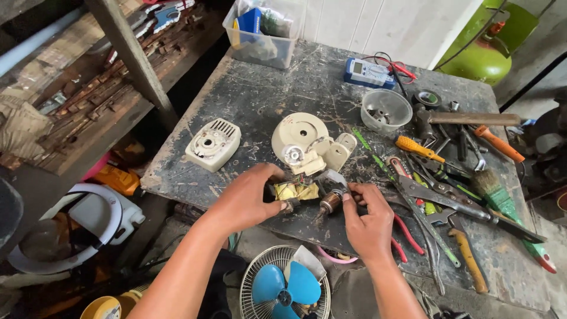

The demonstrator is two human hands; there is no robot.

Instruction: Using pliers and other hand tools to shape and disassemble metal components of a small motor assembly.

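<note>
My left hand grips a small fan motor stator with yellow-wrapped windings near the front edge of the worn dark table. My right hand holds the brown copper rotor beside it, fingers on the shaft end. The two parts touch or nearly touch between my hands. Just behind them lie a cream motor housing with a round plate and a cream vented back cover.
Right of my hands lies a heap of tools: pliers, shears, screwdrivers, a brush, a hammer. A clear bowl, a blue multimeter and a plastic bin sit behind. A blue-bladed fan stands below.
</note>
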